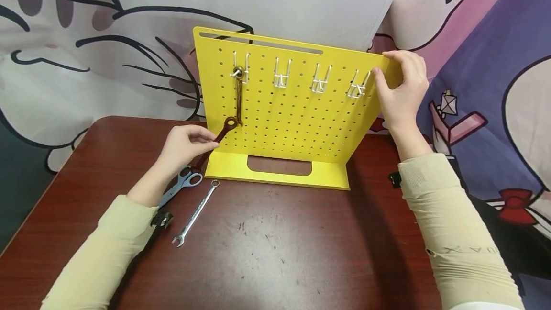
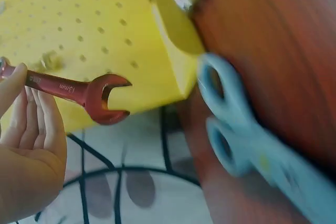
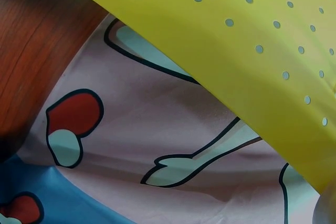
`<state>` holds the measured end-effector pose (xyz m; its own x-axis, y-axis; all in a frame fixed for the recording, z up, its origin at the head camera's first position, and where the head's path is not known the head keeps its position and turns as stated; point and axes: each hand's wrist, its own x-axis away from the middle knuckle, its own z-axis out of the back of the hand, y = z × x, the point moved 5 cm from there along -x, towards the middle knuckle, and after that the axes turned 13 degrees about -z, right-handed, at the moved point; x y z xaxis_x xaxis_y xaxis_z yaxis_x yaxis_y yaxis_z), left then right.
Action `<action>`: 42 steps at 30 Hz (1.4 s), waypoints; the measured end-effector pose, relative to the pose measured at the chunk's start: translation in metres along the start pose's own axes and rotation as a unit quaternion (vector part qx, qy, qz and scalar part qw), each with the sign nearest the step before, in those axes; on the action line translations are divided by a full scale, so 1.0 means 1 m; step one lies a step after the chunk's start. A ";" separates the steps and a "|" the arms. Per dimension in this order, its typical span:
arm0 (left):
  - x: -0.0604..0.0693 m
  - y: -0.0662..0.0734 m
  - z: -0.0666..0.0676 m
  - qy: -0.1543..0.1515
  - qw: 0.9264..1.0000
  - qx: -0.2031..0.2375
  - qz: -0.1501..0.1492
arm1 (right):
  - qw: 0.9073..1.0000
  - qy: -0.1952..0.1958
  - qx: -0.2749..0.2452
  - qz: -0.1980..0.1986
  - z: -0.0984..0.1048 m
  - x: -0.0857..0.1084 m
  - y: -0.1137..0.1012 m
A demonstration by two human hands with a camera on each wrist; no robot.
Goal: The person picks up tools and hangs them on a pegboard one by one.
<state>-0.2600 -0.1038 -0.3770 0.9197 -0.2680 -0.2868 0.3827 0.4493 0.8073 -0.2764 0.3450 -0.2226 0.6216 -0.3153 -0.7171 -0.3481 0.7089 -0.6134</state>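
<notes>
A red combination wrench is pinched between the thumb and fingers of my left hand. Its ring end points up toward the yellow pegboard; its open jaw shows in the left wrist view. Close by, a dark, shiny wrench hangs from the leftmost white hook. My right hand grips the pegboard's upper right edge, thumb in front and fingers over the top. The right wrist view shows little of that hand.
Blue-handled scissors lie on the brown table beneath my left wrist. A silver combination wrench lies to their right. Several white hooks, such as the one at the middle, line the board's upper part. A cartoon-patterned cloth stands behind.
</notes>
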 end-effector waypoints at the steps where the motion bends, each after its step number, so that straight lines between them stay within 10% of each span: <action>1: -0.003 0.003 -0.003 0.005 1.000 0.011 0.001 | 1.000 -0.001 0.001 -0.001 0.000 0.000 0.000; 17: -0.031 0.060 -0.049 0.074 0.965 0.252 0.002 | 1.000 0.002 -0.002 0.002 0.000 -0.001 -0.001; 29: -0.051 0.092 -0.067 0.078 0.956 0.280 -0.037 | 1.000 0.000 0.000 -0.007 0.000 0.001 -0.001; 42: -0.064 0.089 -0.082 0.114 0.952 0.284 0.000 | 1.000 -0.002 0.002 -0.010 0.001 0.001 -0.001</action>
<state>-0.2777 0.0230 -0.3290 0.9398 -0.0463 -0.3387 0.3330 -0.1004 0.9376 -0.2744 0.3441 -0.2225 0.6315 -0.3275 -0.7028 -0.3317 0.7052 -0.6266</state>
